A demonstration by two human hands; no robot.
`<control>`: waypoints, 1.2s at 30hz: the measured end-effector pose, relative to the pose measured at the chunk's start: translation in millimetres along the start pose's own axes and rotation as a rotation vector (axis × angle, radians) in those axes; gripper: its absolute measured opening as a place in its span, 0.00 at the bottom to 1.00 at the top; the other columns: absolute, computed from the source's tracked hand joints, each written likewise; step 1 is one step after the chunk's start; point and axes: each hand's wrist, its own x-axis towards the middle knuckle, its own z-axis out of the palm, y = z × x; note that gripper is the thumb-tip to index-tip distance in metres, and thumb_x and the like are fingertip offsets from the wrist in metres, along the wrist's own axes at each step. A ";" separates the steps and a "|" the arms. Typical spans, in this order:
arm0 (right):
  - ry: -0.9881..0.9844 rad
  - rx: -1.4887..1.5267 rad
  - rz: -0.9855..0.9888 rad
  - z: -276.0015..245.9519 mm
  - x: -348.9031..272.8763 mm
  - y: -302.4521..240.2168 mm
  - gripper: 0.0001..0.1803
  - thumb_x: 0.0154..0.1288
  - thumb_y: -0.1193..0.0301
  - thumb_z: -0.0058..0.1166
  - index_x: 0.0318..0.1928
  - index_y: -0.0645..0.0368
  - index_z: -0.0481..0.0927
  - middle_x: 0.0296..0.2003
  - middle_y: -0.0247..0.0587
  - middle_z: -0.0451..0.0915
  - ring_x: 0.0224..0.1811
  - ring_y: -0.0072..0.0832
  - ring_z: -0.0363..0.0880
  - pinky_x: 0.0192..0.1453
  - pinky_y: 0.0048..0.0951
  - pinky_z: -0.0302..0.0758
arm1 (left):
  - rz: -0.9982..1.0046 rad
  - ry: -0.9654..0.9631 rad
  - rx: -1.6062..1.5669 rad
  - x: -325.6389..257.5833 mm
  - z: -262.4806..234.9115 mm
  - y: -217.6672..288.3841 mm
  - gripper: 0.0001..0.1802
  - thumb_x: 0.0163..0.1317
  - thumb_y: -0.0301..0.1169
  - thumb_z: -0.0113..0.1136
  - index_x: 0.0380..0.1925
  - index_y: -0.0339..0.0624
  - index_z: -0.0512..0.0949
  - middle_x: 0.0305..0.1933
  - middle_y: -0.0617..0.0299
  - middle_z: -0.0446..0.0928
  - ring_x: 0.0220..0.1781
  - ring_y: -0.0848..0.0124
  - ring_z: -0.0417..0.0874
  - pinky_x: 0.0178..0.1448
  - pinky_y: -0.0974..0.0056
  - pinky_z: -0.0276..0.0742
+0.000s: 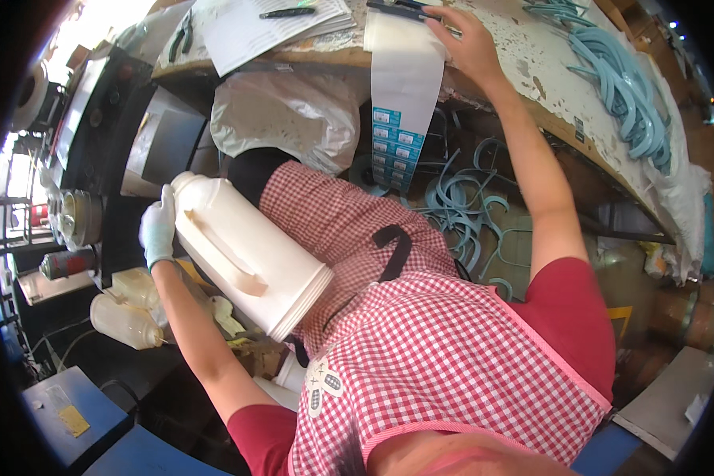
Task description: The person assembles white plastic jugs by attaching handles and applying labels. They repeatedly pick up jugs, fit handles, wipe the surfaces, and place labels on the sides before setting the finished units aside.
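Observation:
My left hand (158, 228), in a white glove, grips the narrow neck end of a large white plastic jug shell (246, 258) that lies tilted across my lap, its wide open end toward my body. My bare right hand (468, 41) reaches up onto the worn workbench (547, 71), resting on the top of a long white backing strip (404, 79) that hangs over the bench edge. Small blue-and-white stickers (395, 147) sit in rows on the strip's lower part. I wear a red checked apron (420, 349).
Papers with a pen (266, 28) and pliers (181, 36) lie on the bench at left. Light blue rubber rings (627, 87) pile on the bench at right, more below (460, 210). A plastic bag (285, 115) hangs under the bench. More white jug shells (127, 317) lie at my left.

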 end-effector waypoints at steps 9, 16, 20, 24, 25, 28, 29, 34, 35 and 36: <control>-0.088 -0.486 -0.201 33.3 71.8 81.3 0.31 0.66 0.49 0.66 0.60 0.59 0.84 0.56 0.57 0.83 0.61 0.52 0.80 0.68 0.48 0.75 | 1.459 0.518 -0.339 -82.1 -72.1 411.1 0.18 0.65 0.31 0.66 0.53 0.41 0.82 0.54 0.53 0.81 0.54 0.50 0.86 0.57 0.50 0.84; 0.151 -0.683 0.072 -59.6 -10.7 144.4 0.29 0.70 0.50 0.65 0.62 0.57 0.83 0.56 0.50 0.83 0.61 0.49 0.79 0.66 0.46 0.75 | 1.423 0.318 -0.047 -75.5 -43.9 441.7 0.11 0.64 0.30 0.66 0.47 0.45 0.83 0.53 0.57 0.82 0.54 0.53 0.87 0.57 0.52 0.87; 0.062 -0.103 -0.093 -61.2 -38.2 75.7 0.28 0.72 0.54 0.65 0.66 0.54 0.82 0.68 0.45 0.79 0.74 0.42 0.73 0.78 0.41 0.68 | 1.440 0.260 -0.056 -67.4 -49.1 437.4 0.11 0.64 0.28 0.65 0.47 0.46 0.83 0.53 0.58 0.83 0.53 0.54 0.88 0.56 0.52 0.87; -0.256 -0.079 -0.204 -24.8 -54.3 41.6 0.28 0.71 0.59 0.67 0.69 0.51 0.80 0.72 0.41 0.77 0.78 0.38 0.68 0.82 0.38 0.64 | 1.364 0.372 -0.019 -65.4 -43.8 446.8 0.09 0.68 0.30 0.60 0.46 0.46 0.84 0.49 0.55 0.84 0.51 0.53 0.88 0.55 0.52 0.86; -0.253 -0.049 -0.160 -20.9 -53.7 40.1 0.29 0.71 0.61 0.68 0.69 0.52 0.80 0.71 0.41 0.78 0.77 0.37 0.70 0.82 0.38 0.64 | 1.314 0.426 -0.026 -68.9 -46.7 449.9 0.09 0.68 0.30 0.59 0.45 0.45 0.84 0.48 0.54 0.84 0.51 0.53 0.89 0.56 0.52 0.86; -0.185 0.263 0.097 -21.4 -57.9 22.2 0.27 0.69 0.62 0.71 0.65 0.55 0.82 0.63 0.40 0.83 0.68 0.30 0.77 0.75 0.35 0.71 | 1.312 0.498 -0.201 -85.1 -65.0 444.5 0.11 0.69 0.34 0.60 0.46 0.43 0.83 0.45 0.49 0.84 0.48 0.51 0.88 0.53 0.49 0.86; -0.138 0.396 0.221 -26.6 -61.6 20.6 0.26 0.69 0.63 0.71 0.64 0.56 0.83 0.59 0.40 0.85 0.64 0.28 0.81 0.72 0.33 0.74 | 1.334 0.525 -0.266 -97.7 -81.0 445.2 0.12 0.69 0.35 0.60 0.46 0.42 0.83 0.45 0.48 0.83 0.47 0.50 0.88 0.52 0.48 0.85; 0.295 0.870 0.023 -86.5 -94.0 -10.8 0.13 0.77 0.72 0.63 0.58 0.62 0.84 0.52 0.36 0.87 0.52 0.21 0.85 0.58 0.25 0.81 | 1.497 0.217 -1.092 -174.8 -175.2 409.3 0.16 0.71 0.36 0.61 0.51 0.35 0.81 0.45 0.46 0.84 0.49 0.53 0.87 0.53 0.52 0.84; 0.420 0.875 0.057 -102.4 -94.9 -38.9 0.17 0.81 0.67 0.55 0.62 0.62 0.80 0.56 0.40 0.85 0.56 0.27 0.84 0.63 0.32 0.80 | 1.520 0.257 -1.189 -181.1 -187.5 402.6 0.17 0.74 0.35 0.60 0.54 0.33 0.79 0.46 0.46 0.84 0.50 0.56 0.87 0.53 0.56 0.84; 0.561 0.851 0.093 -124.7 -97.8 -71.0 0.22 0.84 0.61 0.47 0.67 0.62 0.77 0.60 0.45 0.83 0.60 0.33 0.83 0.67 0.39 0.79 | 1.583 0.399 -1.329 -181.0 -200.5 402.9 0.19 0.76 0.35 0.58 0.57 0.31 0.78 0.48 0.47 0.83 0.52 0.59 0.86 0.53 0.59 0.83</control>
